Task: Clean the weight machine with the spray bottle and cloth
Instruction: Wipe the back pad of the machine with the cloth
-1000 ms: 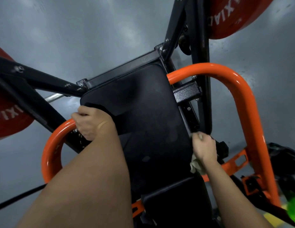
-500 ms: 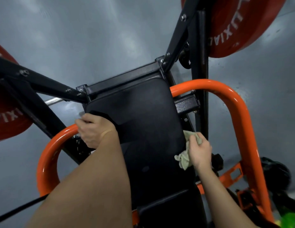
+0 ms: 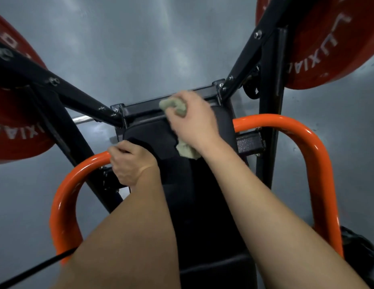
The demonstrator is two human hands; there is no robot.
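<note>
The weight machine has a black back pad [image 3: 194,184] set between black frame bars and an orange tube frame [image 3: 315,155]. My right hand [image 3: 194,122] grips a pale green cloth [image 3: 174,105] and holds it against the top edge of the pad, by the black cross bracket [image 3: 182,101]. More of the cloth hangs out under my wrist. My left hand [image 3: 132,163] grips the left upper corner of the pad, beside the left orange tube [image 3: 65,195]. No spray bottle is in view.
Red weight plates hang at the left [image 3: 13,113] and upper right [image 3: 328,42]. Black frame arms [image 3: 253,49] slope up from the bracket. A black cable [image 3: 29,272] crosses the lower left. Grey floor lies all around.
My right hand has carried the cloth from the pad's right edge up to its top edge. The left hand has kept its grip on the pad corner. The camera has tilted down.
</note>
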